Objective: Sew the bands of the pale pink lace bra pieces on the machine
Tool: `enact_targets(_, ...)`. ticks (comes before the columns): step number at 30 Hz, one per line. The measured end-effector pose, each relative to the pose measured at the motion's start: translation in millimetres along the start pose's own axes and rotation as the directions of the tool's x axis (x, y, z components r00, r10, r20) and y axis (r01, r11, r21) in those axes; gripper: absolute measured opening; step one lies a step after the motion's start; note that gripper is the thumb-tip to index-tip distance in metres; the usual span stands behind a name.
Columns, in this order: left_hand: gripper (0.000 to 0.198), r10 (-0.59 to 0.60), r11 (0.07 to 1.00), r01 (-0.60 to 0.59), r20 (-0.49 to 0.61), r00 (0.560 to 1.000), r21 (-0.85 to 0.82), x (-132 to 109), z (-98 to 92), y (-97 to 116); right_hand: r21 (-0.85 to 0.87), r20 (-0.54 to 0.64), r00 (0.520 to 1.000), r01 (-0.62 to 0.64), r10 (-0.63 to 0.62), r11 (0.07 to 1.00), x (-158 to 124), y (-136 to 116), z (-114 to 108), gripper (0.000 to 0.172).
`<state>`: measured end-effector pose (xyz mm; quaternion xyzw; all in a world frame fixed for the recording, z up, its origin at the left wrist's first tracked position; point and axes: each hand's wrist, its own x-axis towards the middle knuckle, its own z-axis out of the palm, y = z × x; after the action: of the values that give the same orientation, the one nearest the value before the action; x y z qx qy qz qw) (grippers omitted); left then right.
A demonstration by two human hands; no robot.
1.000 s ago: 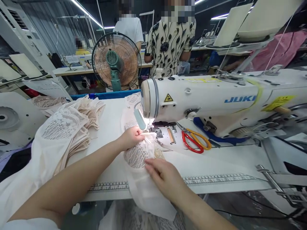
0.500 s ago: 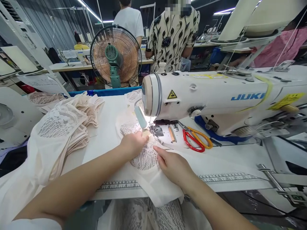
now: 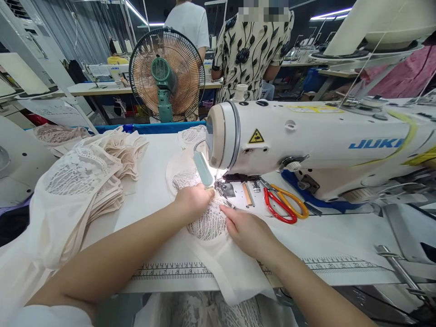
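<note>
A cream garment piece with a lace cup [image 3: 208, 225], which looks like a bra, lies under the lit needle area of the white sewing machine [image 3: 269, 136]. Right beside the presser foot, my left hand [image 3: 193, 203] is closed, its fingertips pressing the fabric. My right hand [image 3: 248, 230] pinches the cup's right edge between thumb and forefinger, a little nearer to me. The garment's plain end hangs over the table's front edge. Behind my left hand, another lace cup [image 3: 185, 178] lies flat on the table. A pale blue-green lamp or guard [image 3: 202, 168] leans beside the needle.
Red-and-orange scissors [image 3: 285, 204] lie right of the needle plate. On the left rises a stack of similar lace-cup pieces [image 3: 80, 170]. A printed ruler strip [image 3: 170, 271] runs along the table front. Beyond stand a large fan [image 3: 165, 77] and two people.
The view has shifted slightly, so the machine and scissors appear further right. Both hands keep their hold on the fabric, with the left fingertips tucked closer to the presser foot.
</note>
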<state>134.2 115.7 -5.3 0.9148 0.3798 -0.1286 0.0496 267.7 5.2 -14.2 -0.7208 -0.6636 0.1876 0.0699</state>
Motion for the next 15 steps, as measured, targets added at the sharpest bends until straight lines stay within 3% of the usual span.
enact_targets(8,0.040,-0.005,1.000,0.005,0.016,1.000,-0.028,4.6,-2.4,-0.2,-0.006,-0.003,1.000,0.007,-0.007,1.000,2.1,0.6,0.0,0.044)
enact_targets(15,0.039,-0.069,0.992,0.060,-0.088,0.994,-0.109,12.3,6.4,-6.5,-0.063,-0.009,1.000,-0.007,0.006,0.998,7.4,2.4,-0.3,0.045)
